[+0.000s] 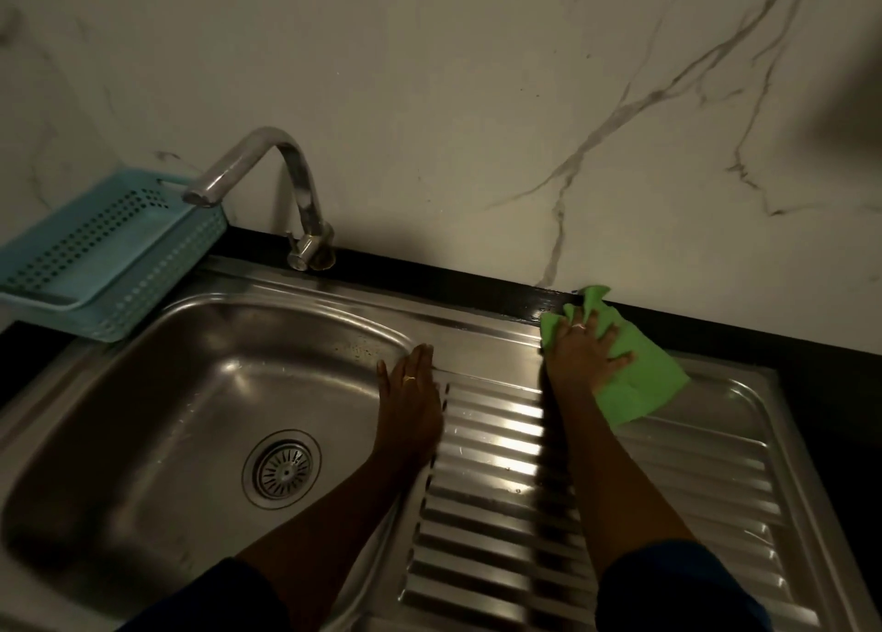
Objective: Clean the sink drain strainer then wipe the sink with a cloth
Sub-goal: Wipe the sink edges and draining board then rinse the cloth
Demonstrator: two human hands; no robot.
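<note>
Strainer [281, 469] sits in the sink [191, 393] hole, hard and wet. Left hand [411, 393] rests flat on the rim, grip spread. Right hand [584, 352] presses the soft, light cloth [639, 383] flat, fingers spread.

Head-worn wide-angle view, looking forward and steeply down, close over a steel sink [200, 345].

Taken from just above arm's reach: both forearms entering from the bottom edge, basin at lower left, ribbed drainboard [596, 488] at lower right, marble-patterned wall [477, 106] filling the upper half. Only one view, nothing shared.
</note>
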